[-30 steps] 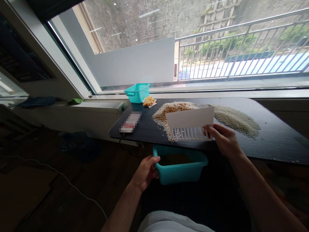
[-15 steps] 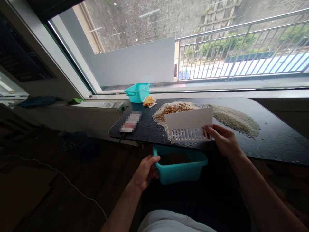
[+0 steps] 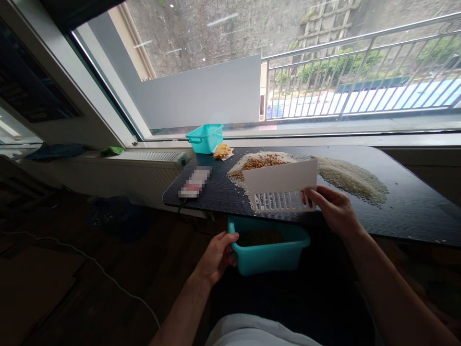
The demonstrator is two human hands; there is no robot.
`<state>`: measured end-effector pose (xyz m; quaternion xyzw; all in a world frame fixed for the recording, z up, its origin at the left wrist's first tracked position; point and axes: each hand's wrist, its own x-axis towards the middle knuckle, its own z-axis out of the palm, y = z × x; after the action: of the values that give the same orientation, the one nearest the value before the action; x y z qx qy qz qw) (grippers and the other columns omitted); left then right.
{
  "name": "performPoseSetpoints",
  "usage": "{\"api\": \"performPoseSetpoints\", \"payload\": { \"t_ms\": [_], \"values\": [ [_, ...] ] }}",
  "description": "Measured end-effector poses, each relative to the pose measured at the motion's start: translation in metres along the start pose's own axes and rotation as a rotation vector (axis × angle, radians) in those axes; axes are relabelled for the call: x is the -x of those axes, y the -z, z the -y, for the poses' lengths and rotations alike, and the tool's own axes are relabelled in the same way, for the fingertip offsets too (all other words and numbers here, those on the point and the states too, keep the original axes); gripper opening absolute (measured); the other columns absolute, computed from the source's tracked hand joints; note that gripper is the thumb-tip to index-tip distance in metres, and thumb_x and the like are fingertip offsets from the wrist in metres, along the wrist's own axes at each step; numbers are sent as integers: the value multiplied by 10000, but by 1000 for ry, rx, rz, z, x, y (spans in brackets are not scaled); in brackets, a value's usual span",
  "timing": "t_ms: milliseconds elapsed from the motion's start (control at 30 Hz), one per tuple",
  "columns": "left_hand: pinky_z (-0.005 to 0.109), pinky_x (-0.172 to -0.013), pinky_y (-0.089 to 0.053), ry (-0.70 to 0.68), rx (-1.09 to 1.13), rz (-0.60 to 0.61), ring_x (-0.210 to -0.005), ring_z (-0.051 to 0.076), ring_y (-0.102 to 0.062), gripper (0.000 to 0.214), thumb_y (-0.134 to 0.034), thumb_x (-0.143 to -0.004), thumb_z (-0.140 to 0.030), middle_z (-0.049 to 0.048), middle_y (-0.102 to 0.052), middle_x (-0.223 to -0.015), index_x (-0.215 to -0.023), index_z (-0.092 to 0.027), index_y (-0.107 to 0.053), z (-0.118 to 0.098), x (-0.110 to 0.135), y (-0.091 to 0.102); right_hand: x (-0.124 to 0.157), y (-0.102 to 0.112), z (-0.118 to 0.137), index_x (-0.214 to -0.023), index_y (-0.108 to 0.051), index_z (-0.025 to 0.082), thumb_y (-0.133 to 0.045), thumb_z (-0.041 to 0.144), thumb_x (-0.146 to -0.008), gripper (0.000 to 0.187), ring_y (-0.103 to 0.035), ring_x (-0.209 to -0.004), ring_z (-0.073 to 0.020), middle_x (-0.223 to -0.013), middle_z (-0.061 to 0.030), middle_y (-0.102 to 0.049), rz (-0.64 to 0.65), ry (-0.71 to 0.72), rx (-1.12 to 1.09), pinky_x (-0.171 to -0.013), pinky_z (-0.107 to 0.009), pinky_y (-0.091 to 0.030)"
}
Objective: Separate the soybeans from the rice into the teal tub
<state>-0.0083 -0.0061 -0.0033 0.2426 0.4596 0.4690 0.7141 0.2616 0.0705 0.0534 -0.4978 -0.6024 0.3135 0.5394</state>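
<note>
My left hand [image 3: 219,254] grips the left end of a teal plastic bin [image 3: 270,259], thumb over its rim. The bin is held just below the table's front edge, with a layer of dark brown grains [image 3: 261,237] inside. Between the thumb and fingers of my right hand [image 3: 333,206] is a white slotted scraper [image 3: 281,179], its slotted edge down by the table's front edge. Behind the scraper lies a heap of orange-brown kernels mixed with white grains [image 3: 257,161], partly hidden by it. A pile of pale rice-like grains [image 3: 351,180] spreads to the right.
On the dark table [image 3: 414,202], a second teal bin [image 3: 207,139] stands at the back left beside a crumpled yellow item [image 3: 223,151] on white paper. A blurred-out flat object [image 3: 195,182] lies near the left end. A radiator [image 3: 151,168] and window sill adjoin the table.
The scraper has shifted very slightly to the left at its left end. My left hand and the bin have stayed in place.
</note>
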Motion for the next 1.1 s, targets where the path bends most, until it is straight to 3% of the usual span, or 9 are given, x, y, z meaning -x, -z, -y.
{"api": "performPoseSetpoints", "payload": {
  "t_ms": [100, 1100],
  "values": [
    [206, -391, -326, 4, 7, 1, -349, 59, -354, 404, -790, -612, -366, -118, -330, -417, -599, -206, -419, 0, 0, 1, -1, -1, -1, -611, -658, 209, -665, 512, -721, 323, -499, -562, -137, -584, 0, -594, -54, 0, -11, -562, -274, -418],
    [206, -381, -328, 5, 22, 13, -345, 60, -361, 386, -784, -632, -349, -111, -349, -409, -584, -200, -432, 1, -1, 1, -1, -1, -3, -615, -682, 207, -658, 551, -719, 360, -563, -597, -145, -631, -10, -657, 63, 16, 60, -612, -267, -471]
  ]
}}
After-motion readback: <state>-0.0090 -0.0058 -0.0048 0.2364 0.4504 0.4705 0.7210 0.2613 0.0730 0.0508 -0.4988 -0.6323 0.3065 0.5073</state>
